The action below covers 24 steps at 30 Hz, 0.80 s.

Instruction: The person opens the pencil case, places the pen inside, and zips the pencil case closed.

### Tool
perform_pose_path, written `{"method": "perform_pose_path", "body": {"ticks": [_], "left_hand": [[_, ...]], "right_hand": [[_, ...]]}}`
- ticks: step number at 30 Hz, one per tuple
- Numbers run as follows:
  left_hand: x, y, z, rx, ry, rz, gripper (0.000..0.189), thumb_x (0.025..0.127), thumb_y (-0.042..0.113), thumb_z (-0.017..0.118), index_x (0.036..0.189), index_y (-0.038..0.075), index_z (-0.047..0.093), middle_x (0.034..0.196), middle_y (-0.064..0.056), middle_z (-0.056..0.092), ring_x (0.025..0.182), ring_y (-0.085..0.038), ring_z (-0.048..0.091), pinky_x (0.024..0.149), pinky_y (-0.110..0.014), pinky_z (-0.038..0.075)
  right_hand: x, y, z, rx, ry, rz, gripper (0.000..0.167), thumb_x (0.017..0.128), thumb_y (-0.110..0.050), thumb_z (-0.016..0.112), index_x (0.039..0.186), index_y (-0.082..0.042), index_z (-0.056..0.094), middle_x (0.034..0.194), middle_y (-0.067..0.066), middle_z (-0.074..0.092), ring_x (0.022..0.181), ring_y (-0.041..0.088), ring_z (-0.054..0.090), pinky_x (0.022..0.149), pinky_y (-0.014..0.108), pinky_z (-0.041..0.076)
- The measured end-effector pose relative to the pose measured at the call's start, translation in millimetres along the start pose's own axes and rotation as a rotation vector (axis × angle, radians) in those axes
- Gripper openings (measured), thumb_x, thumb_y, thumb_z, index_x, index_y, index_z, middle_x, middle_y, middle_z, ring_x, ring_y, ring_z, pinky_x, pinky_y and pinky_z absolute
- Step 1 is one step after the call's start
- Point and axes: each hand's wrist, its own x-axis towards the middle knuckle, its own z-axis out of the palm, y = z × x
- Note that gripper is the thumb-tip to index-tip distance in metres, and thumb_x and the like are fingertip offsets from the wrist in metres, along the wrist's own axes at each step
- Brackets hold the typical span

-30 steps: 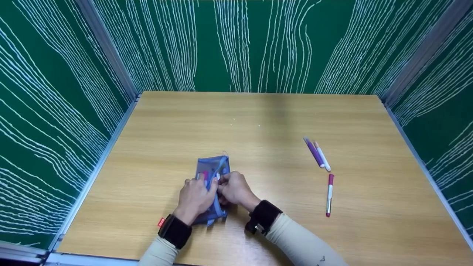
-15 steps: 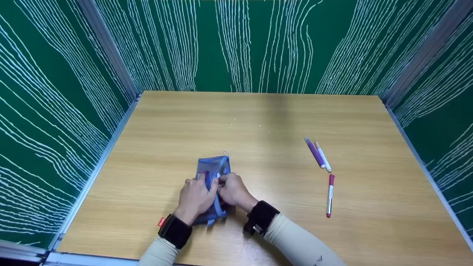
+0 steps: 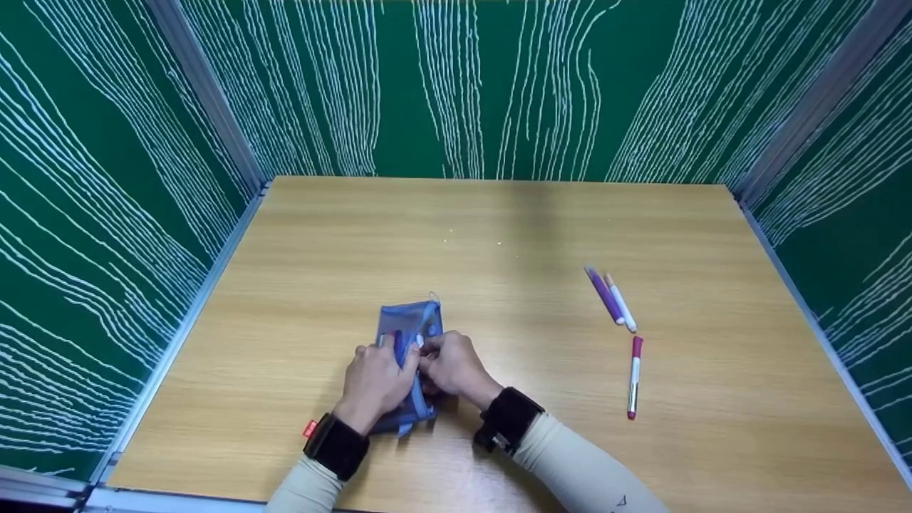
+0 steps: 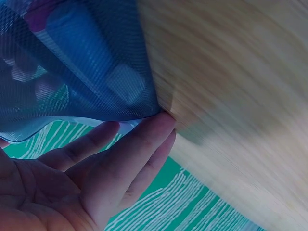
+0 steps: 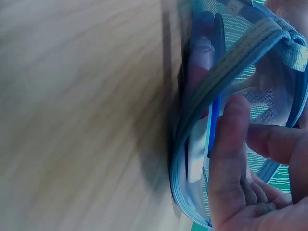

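A blue mesh zip pouch (image 3: 400,315) lies on the table at centre left, with several markers inside it. My left hand (image 3: 377,381) grips the pouch from its left side. In the left wrist view its fingers (image 4: 139,144) meet the mesh edge, and a blue-looking marker (image 4: 79,43) shows through. My right hand (image 3: 454,365) is at the unzipped opening. In the right wrist view its fingers (image 5: 233,130) reach inside the zip rim, near a white marker end (image 5: 196,156) and a blue strip (image 5: 214,122). Whether they hold anything is hidden.
To the right on the table (image 3: 527,427) lie a purple marker (image 3: 604,296), a white marker with an orange-tan end (image 3: 621,303) beside it, and a magenta-capped marker (image 3: 635,377) nearer the front. Green panels (image 3: 399,92) with white wavy lines stand round the table.
Both hands stay nearly in place at the pouch. The pink end seen through the mesh by my left fingers now shows as darker purple-blue. The loose markers have not moved.
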Motion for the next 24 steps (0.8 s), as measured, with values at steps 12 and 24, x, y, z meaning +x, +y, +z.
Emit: {"method": "perform_pose_path", "body": {"ticks": [12,24], "left_hand": [[-0.2,-1.3,-1.1,0.019,0.016,0.011,0.064,0.104,0.050,0.043,0.125,-0.008,0.062,0.099,-0.027,0.070,0.092,-0.040,0.063,0.073,-0.052,0.055],[-0.9,0.1,-2.3,0.018,-0.034,-0.007,0.067,0.106,0.051,0.040,0.133,-0.008,0.058,0.105,-0.026,0.069,0.094,-0.038,0.062,0.072,-0.048,0.055]], "right_hand": [[-2.1,12.2,-24.2,-0.178,0.102,-0.061,0.009,0.090,-0.012,0.078,0.089,-0.004,0.078,0.070,0.001,0.072,0.054,0.012,0.067,0.051,0.025,0.054],[-5.4,23.3,-57.4,-0.258,0.177,-0.024,0.020,0.090,-0.017,0.079,0.100,-0.001,0.076,0.068,0.001,0.072,0.051,0.010,0.066,0.069,0.031,0.059]]}}
